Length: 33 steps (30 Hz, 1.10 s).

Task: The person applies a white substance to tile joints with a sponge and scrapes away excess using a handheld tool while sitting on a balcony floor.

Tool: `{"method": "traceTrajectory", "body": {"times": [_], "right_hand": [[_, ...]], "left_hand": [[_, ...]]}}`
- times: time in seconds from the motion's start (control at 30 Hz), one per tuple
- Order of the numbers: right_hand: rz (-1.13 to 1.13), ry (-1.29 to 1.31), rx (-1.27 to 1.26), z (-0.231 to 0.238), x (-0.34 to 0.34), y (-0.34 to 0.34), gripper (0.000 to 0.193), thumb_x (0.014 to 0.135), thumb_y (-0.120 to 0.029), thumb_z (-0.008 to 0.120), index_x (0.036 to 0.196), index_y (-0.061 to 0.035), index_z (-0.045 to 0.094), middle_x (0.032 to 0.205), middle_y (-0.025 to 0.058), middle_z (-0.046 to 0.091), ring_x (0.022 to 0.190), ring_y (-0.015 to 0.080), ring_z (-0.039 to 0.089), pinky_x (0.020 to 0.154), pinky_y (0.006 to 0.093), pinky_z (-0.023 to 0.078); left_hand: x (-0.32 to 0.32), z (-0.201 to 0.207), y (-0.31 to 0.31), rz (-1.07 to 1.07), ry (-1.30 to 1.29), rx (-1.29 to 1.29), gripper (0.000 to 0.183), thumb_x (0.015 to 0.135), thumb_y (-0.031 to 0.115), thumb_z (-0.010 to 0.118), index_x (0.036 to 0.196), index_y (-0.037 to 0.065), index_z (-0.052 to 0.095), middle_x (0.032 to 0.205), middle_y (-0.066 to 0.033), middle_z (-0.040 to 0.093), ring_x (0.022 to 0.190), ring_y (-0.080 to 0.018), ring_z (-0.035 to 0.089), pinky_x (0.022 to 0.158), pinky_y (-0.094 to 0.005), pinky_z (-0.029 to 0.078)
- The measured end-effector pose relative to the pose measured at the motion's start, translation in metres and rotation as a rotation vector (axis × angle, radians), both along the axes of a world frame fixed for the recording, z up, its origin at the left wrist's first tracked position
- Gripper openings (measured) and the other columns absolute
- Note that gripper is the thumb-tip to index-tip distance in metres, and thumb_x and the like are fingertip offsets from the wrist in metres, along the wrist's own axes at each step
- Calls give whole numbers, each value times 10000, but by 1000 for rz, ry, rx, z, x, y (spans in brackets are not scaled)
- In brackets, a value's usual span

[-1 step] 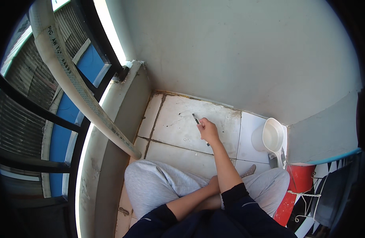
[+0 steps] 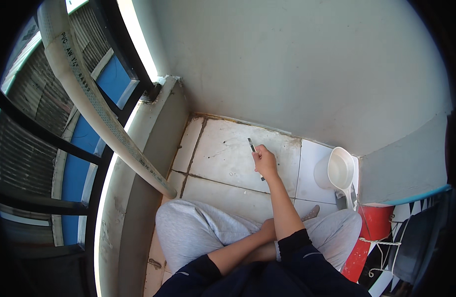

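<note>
Over the dirty white floor tile, my right hand is closed round a slim black-and-silver cutter knife. One end of it sticks out past the fingers toward the far wall. The other end shows below the hand. Whether the tip touches the tile, I cannot tell. My left hand rests low by my crossed legs, partly under my right forearm, with its fingers hidden.
A white dipper stands at the right by the wall. A pale pipe slants down on the left before a black railing. A red container with cord is at my right. Dark grout runs between tiles.
My right hand has shifted slightly to the right, and the cutter knife now points more straight away from me. My left hand has stayed put.
</note>
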State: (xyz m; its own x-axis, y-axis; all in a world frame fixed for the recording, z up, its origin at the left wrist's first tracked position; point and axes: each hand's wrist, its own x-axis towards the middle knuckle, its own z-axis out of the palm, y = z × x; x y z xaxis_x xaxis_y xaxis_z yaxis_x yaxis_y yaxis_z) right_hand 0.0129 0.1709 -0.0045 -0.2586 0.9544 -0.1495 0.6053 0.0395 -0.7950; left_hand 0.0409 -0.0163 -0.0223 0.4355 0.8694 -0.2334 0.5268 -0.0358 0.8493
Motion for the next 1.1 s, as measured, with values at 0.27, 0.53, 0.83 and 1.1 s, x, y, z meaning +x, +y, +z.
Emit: {"method": "traceTrajectory", "body": {"times": [0.27,0.53,0.83,1.1], "right_hand": [[37,-549,82,41,119,9,309,750,-62,512,1057,-86,489,985,168,563,945,303,558,768,402,455],[57,-840,68,28,154,-25,280,791,-216,543,1039,-90,516,1009,170,520,919,349,547,755,431,457],[310,-422,28,35,128,-35,535,608,-331,740,1030,-72,537,1042,162,540,977,323,524,777,425,452],[380,257,-155,129,162,-15,598,639,55,662,1163,-101,421,1097,43,454,1026,169,483,817,320,434]], "left_hand": [[4,29,10,9,115,-75,450,878,439,358,845,41,566,733,-205,599,722,-365,586,651,-458,443],[7,41,12,-21,131,-56,427,872,399,376,844,17,565,772,-216,602,757,-364,589,689,-460,446],[9,34,10,-5,98,-18,386,867,399,394,871,48,554,764,-214,596,747,-378,578,676,-457,439],[0,35,8,-14,120,-51,370,864,386,398,885,50,551,779,-203,602,766,-368,578,683,-446,436]]}}
